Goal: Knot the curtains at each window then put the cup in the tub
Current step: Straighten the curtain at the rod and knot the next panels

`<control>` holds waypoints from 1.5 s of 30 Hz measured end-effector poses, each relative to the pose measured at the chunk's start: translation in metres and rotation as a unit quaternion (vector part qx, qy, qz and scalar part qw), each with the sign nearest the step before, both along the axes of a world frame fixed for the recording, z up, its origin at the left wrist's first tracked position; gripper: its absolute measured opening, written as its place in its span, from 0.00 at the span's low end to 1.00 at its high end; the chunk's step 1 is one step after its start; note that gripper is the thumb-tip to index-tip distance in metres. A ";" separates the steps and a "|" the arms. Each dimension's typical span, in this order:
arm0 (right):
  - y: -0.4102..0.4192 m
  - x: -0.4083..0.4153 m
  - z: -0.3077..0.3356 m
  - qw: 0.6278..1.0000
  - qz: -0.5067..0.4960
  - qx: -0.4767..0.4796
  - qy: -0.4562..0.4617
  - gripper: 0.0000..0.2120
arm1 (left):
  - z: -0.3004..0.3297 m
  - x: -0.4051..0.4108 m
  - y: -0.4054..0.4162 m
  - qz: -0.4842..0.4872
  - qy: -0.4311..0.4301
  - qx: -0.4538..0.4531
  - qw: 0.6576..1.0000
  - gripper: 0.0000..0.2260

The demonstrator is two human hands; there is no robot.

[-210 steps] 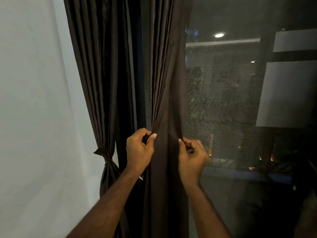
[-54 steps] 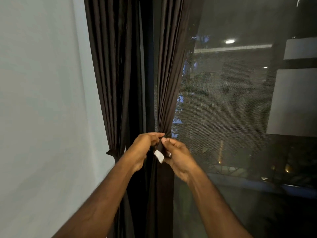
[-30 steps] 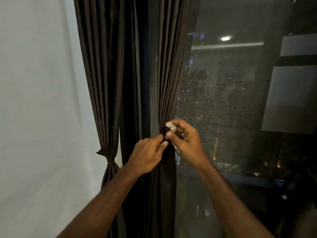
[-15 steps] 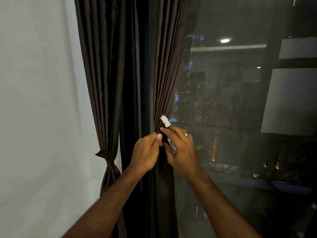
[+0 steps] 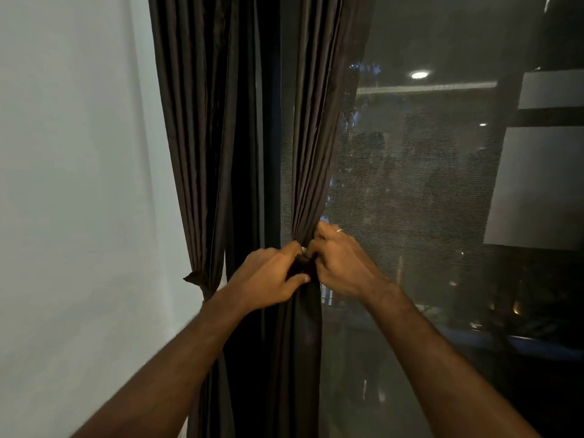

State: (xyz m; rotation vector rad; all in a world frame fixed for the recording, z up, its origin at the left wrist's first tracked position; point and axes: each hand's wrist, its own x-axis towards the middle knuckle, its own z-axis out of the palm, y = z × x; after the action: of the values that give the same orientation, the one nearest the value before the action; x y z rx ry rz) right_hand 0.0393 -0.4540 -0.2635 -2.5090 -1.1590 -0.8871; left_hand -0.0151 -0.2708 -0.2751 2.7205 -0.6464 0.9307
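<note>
- Item: right-hand curtain, dark, pleated, long axis vertical; it hung straight ahead of you, gathered to a narrow waist where your hands met.
- Left hand: fingers curled round the gathered waist from the left, thumb pressed across the fabric.
- Right hand: fingers curled onto the same bunch from the right (a small pale scrap showed between the hands; what it was could not be told).
- Relation: both hands equally near, touching the bunch on opposite sides; the tightening pull would likely run sideways, across the curtain's axis.
- Left-hand curtain: already cinched beside the wall.
- Cup and tub: not in view.
</note>
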 end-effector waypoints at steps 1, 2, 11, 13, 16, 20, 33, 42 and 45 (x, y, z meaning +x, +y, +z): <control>0.000 0.002 0.001 1.000 0.003 -0.006 0.009 0.11 | -0.003 -0.001 -0.002 -0.014 -0.012 -0.017 1.000 0.15; 0.001 0.003 0.001 1.000 0.003 -0.016 0.013 0.10 | -0.005 -0.001 -0.003 -0.033 -0.027 -0.037 0.998 0.15; 0.020 0.004 -0.008 0.964 0.084 0.228 0.106 0.08 | 0.004 0.001 0.011 -0.062 -0.070 -0.134 0.987 0.07; 0.020 -0.003 -0.018 0.905 0.087 0.382 0.166 0.09 | 0.007 0.002 0.015 -0.049 -0.028 -0.197 0.979 0.08; 0.018 -0.011 -0.030 0.893 0.082 0.405 0.180 0.09 | 0.016 0.004 0.020 -0.047 0.037 -0.242 0.968 0.10; 0.027 -0.020 -0.039 0.925 0.057 0.312 0.211 0.21 | 0.023 0.002 0.018 -0.085 0.093 -0.256 0.958 0.15; 0.025 -0.014 -0.042 0.926 0.067 0.343 0.146 0.19 | -0.011 0.003 0.019 -0.276 0.125 -0.569 0.765 0.09; 0.028 -0.016 -0.038 0.919 0.127 0.340 0.156 0.23 | 0.018 0.017 0.008 -0.136 -0.024 -0.636 0.759 0.09; 0.025 -0.014 -0.035 0.923 0.128 0.336 0.139 0.23 | 0.038 0.026 0.010 -0.096 -0.043 -0.627 0.772 0.10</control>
State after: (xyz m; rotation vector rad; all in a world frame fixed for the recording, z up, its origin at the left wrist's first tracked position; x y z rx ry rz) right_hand 0.0254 -0.4285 -0.2988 -1.8035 -0.8660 -0.6764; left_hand 0.0110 -0.2609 -0.2367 1.3826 -0.1428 0.9237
